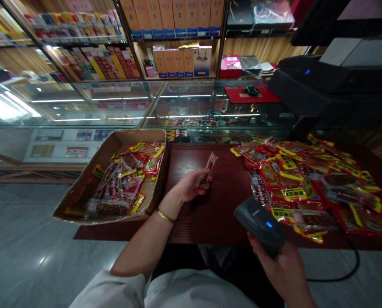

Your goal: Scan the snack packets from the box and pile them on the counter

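My left hand is closed around a small snack packet, whose clear end sticks up past the fingers over the dark red table. My right hand grips a black barcode scanner with a blue light on top, its head angled toward the left hand. To the left of the left hand stands a cardboard box with several snack packets in it. A heap of red and yellow snack packets lies on the table to the right, beyond the scanner.
The dark red table meets a glass display counter at the back. On the counter are a mouse on a red pad and dark machines. A black cable loops at right. Stocked shelves stand behind.
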